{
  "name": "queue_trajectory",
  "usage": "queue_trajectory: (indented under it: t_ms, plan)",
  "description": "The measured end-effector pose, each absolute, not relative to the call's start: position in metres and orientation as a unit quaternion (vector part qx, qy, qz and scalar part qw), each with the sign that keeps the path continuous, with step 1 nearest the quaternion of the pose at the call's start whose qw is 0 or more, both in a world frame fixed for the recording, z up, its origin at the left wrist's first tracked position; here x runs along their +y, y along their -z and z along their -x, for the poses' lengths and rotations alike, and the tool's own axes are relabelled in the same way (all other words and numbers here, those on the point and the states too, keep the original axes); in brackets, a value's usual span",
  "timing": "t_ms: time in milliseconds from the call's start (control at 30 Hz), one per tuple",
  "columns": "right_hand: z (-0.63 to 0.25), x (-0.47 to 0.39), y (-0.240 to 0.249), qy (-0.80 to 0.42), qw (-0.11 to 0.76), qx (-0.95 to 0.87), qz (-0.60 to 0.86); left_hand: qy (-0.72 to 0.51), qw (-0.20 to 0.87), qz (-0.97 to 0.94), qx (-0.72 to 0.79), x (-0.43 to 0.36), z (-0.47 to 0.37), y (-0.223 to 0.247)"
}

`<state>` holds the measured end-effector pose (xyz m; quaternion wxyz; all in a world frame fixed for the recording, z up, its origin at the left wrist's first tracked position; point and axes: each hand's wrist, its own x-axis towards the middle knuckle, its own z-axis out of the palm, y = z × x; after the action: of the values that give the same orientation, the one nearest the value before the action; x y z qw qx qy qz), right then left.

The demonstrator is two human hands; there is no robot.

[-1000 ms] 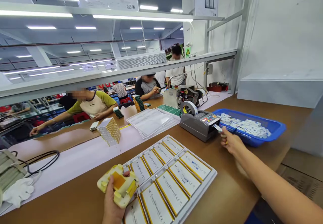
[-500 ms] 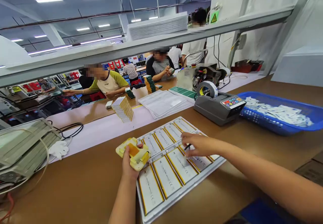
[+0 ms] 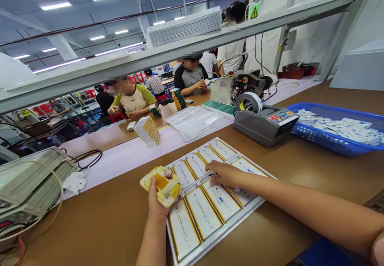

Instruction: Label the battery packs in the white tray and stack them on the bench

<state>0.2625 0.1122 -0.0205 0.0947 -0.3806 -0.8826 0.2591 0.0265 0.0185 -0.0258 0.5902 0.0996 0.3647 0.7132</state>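
Note:
My left hand [image 3: 158, 197] grips a cream plastic fixture [image 3: 162, 183] with yellow-orange patches, held over the near left corner of a white tray [image 3: 207, 240]. Flat silver battery cells [image 3: 204, 214] with yellow edges lie in the tray in two rows. My right hand [image 3: 223, 173] reaches over the tray's middle, fingers bent together just above the cells. Something small and dark shows at its fingertips, too hidden to name. Blue 3M lettering marks a clear-looking piece [image 3: 221, 199] on one front-row cell, and more blue print shows beside my right forearm.
A grey tape dispenser [image 3: 265, 126] carrying a tape roll [image 3: 249, 102] stands behind the tray, with a blue basket [image 3: 336, 148] of white strips to its right. Stacked cells [image 3: 147, 131] and clear trays [image 3: 193, 121] lie farther back. A metal shelf beam [image 3: 129, 69] crosses above; co-workers sit beyond.
My right hand has shifted left and slightly lower over the cells. Blue 3M print now shows on a front-row cell where none was readable before. My left hand keeps its hold.

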Motion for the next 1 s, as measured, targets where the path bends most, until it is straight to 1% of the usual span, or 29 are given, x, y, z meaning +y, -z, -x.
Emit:
queue_trajectory:
  t_ms: [33, 100, 133, 167, 200, 267, 333, 467, 667, 867, 1000]
  plan:
    - [-0.272, 0.118, 0.018, -0.263, 0.152, -0.876, 0.375, -0.710, 0.588, -0.097, 0.376, 0.018, -0.025, 0.026]
    - [-0.304, 0.134, 0.009, -0.224, 0.306, -0.835, 0.399, -0.704, 0.582, -0.094, 0.395, 0.019, -0.023, 0.026]
    - [-0.326, 0.144, 0.002, -0.175, 0.378, -0.798, 0.436, -0.705, 0.578, -0.096, 0.400, 0.019, -0.021, 0.027]
    - [-0.351, 0.154, -0.005, -0.110, 0.425, -0.751, 0.493, -0.708, 0.572, -0.101, 0.402, 0.021, -0.019, 0.028]
    - [-0.376, 0.163, -0.013, -0.046, 0.450, -0.699, 0.554, -0.711, 0.565, -0.107, 0.404, 0.022, -0.018, 0.029]
    - [-0.424, 0.179, -0.025, 0.033, 0.432, -0.602, 0.671, -0.713, 0.559, -0.119, 0.406, 0.025, -0.016, 0.031]
    - [-0.459, 0.190, -0.030, 0.040, 0.395, -0.572, 0.718, -0.706, 0.562, -0.125, 0.413, 0.027, -0.015, 0.031]
    - [-0.483, 0.202, -0.023, 0.020, 0.359, -0.589, 0.724, -0.703, 0.553, -0.124, 0.429, 0.026, -0.017, 0.028]
    - [-0.486, 0.211, -0.015, 0.004, 0.354, -0.589, 0.726, -0.700, 0.555, -0.116, 0.434, 0.025, -0.020, 0.025]
    - [-0.500, 0.221, -0.020, -0.070, 0.421, -0.603, 0.674, -0.703, 0.551, -0.122, 0.434, 0.024, -0.020, 0.022]
    - [-0.491, 0.200, -0.012, -0.076, 0.491, -0.563, 0.661, -0.717, 0.540, -0.095, 0.432, 0.021, -0.022, 0.018]
